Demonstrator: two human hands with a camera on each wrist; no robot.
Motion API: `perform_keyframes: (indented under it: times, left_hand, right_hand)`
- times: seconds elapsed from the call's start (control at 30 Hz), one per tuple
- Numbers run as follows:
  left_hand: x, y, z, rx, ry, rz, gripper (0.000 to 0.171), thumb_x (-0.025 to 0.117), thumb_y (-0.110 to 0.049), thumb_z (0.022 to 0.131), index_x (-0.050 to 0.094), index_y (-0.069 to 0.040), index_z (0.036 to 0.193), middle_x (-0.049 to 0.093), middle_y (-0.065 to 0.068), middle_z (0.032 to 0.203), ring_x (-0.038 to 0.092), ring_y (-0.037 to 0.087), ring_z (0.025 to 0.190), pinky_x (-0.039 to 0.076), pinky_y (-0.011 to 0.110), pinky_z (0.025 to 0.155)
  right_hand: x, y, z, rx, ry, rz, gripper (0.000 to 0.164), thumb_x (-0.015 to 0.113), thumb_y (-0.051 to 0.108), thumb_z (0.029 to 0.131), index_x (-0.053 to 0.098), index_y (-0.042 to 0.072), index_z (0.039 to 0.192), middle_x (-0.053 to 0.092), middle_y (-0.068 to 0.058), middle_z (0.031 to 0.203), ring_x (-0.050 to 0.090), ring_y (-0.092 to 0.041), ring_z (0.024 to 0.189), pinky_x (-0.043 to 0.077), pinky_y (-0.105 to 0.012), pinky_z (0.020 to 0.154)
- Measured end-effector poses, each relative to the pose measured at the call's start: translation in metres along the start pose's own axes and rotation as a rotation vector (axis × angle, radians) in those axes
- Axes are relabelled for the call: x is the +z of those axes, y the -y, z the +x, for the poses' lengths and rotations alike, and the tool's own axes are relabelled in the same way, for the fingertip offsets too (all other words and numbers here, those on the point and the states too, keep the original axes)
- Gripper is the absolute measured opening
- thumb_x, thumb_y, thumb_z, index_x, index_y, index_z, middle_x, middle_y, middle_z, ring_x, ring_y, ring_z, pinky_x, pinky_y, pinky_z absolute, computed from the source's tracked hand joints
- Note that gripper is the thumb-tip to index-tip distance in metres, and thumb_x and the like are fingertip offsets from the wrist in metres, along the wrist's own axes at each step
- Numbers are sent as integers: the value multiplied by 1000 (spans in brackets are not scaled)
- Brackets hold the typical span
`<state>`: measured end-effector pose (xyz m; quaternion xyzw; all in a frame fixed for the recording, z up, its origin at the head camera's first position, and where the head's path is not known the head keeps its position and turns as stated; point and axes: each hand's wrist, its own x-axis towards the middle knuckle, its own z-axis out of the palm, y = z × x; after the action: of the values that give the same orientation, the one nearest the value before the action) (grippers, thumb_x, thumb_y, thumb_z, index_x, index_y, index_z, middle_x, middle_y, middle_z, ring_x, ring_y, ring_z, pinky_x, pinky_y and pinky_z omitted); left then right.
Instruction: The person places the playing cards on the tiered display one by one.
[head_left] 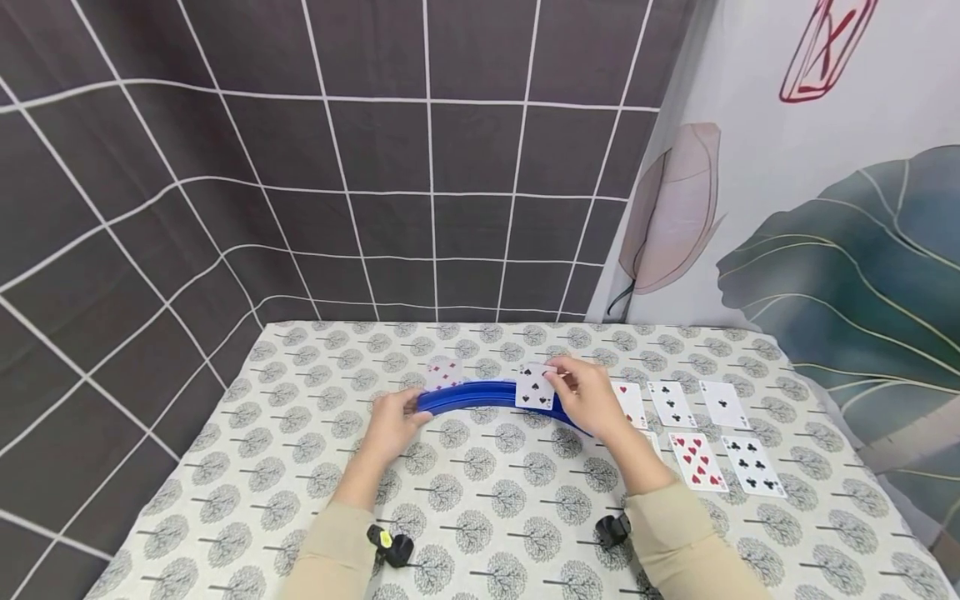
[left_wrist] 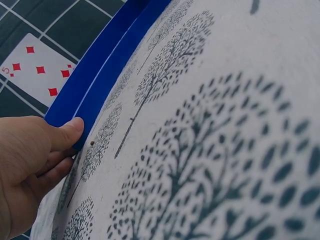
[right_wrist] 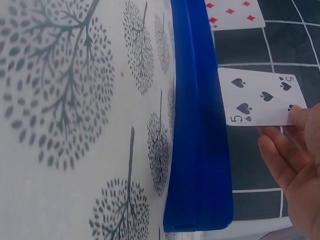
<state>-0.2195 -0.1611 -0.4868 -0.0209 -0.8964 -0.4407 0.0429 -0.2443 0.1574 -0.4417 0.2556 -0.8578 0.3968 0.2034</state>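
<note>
A curved blue card holder (head_left: 480, 394) stands on the patterned cloth in front of me. My left hand (head_left: 393, 425) pinches its left end, thumb on the front face in the left wrist view. Upright in the holder's left part is a five of diamonds (left_wrist: 40, 70). My right hand (head_left: 588, 396) pinches a five of spades (right_wrist: 265, 97) by one edge, between thumb and fingers. In the right wrist view that card's opposite edge is right at the holder's rim, to the right of the diamonds card.
Face-up cards lie in two rows to the right, among them a seven-pip-like hearts card (head_left: 697, 462) and a clubs card (head_left: 753, 465) in the nearer row. An ace of clubs (head_left: 723, 404) lies in the farther row. A dark gridded curtain (head_left: 382, 208) hangs behind the table.
</note>
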Motion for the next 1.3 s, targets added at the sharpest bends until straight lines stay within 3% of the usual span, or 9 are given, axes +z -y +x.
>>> perform_keyframes:
  times: [0.3, 0.6, 1.3]
  left_hand:
    - [1, 2, 0, 1, 6, -8, 41, 78, -6, 86, 68, -2, 125, 74, 15, 108, 70, 30, 103, 55, 46, 100]
    - [2, 3, 0, 1, 7, -7, 39, 78, -7, 86, 69, -4, 124, 75, 12, 106, 70, 29, 103, 54, 47, 101]
    - [0, 2, -1, 2, 11, -26, 40, 78, -6, 86, 68, -2, 125, 75, 14, 107, 71, 30, 102, 54, 48, 101]
  right_hand:
    - [9, 3, 1, 3, 13, 9, 16, 73, -3, 90, 72, -3, 105, 73, -14, 94, 70, -21, 73, 63, -26, 68]
    - [18, 8, 2, 2, 44, -3, 17, 73, 2, 91, 73, -2, 108, 75, -15, 102, 71, -21, 74, 63, -28, 68]
    - [41, 27, 12, -46, 100, -3, 14, 72, 1, 92, 74, 0, 105, 75, -13, 99, 72, -21, 77, 63, -25, 70]
